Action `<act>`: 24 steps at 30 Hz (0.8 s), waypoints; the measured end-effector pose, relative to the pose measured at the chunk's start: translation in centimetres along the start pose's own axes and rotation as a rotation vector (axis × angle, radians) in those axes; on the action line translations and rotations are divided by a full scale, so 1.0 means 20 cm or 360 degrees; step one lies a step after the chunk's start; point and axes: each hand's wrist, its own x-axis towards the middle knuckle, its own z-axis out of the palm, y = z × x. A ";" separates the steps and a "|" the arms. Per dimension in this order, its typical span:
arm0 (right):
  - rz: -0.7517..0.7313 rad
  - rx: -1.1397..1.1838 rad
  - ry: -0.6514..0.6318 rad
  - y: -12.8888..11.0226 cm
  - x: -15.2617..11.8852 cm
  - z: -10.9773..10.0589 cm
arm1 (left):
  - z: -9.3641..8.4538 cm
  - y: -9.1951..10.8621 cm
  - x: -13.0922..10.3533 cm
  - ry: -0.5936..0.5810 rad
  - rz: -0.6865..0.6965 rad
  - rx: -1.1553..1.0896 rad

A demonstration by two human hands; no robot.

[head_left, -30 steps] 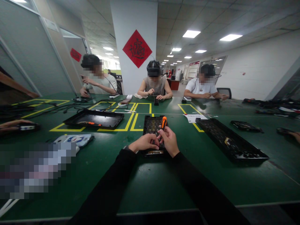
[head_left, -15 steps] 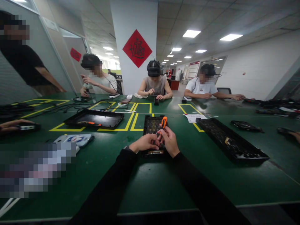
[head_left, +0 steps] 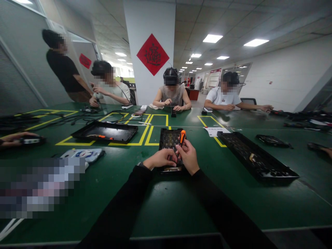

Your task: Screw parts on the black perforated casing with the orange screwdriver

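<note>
A screwdriver (head_left: pixel 183 136) with an orange and black handle stands nearly upright in my right hand (head_left: pixel 188 155), whose fingers are closed on its lower part. Close beside it, my left hand (head_left: pixel 163 158) is pinched near the screwdriver's lower end; whatever its fingertips hold is hidden. Both hands are over a black tray-like casing (head_left: pixel 165 139) on the green table, its inner surface dotted with small light marks. A light strip-like part (head_left: pixel 173 169) shows at the casing's near end, below my hands. The screwdriver's tip is too hidden to make out.
To the left lie a black tray (head_left: pixel 124 133) with orange-handled tools and a phone-like item (head_left: pixel 88 155). A long black tray (head_left: pixel 249 152) with a small light part is on the right, near a paper sheet (head_left: pixel 216 131). Co-workers sit across the green table (head_left: pixel 103 204).
The screwdriver has turned in my right hand, and its handle shows a different side. My left hand stays nearly in place. A standing person at the left has moved toward the table's far side.
</note>
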 end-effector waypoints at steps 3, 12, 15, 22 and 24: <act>-0.0033 0.0021 0.0055 0.00 0.00 0.00 | -0.01 0.02 -0.01 0.0149 -0.0037 -0.0104; -0.0002 0.0065 0.0022 0.00 -0.01 0.01 | -0.03 -0.20 -0.02 0.1496 -0.0513 0.0169; 0.0006 0.0079 0.0039 0.00 -0.01 0.01 | -0.02 -0.29 -0.02 0.1425 -0.0665 0.0260; 0.0011 0.0080 0.0002 -0.01 -0.01 0.00 | 0.00 -0.33 -0.02 0.1277 -0.0652 0.0359; 0.0007 0.0073 -0.0017 -0.01 0.00 0.00 | 0.00 -0.33 -0.03 0.1267 -0.0652 0.0363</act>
